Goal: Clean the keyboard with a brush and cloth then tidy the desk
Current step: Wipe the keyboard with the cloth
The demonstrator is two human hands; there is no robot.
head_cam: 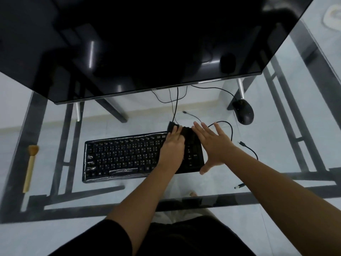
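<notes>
A black keyboard lies on the glass desk in front of me. A dark cloth is bunched on the keyboard's right part. My left hand presses down on the cloth, its fingers curled over the far edge. My right hand is spread flat with fingers apart over the keyboard's right end, beside the cloth, and holds nothing. A brush with a pale wooden handle and tan bristles lies far to the left on the glass.
A large dark monitor overhangs the back of the desk on metal feet. A black mouse sits at the back right. Loose black cables trail right of the keyboard, and a small plug lies near the front edge.
</notes>
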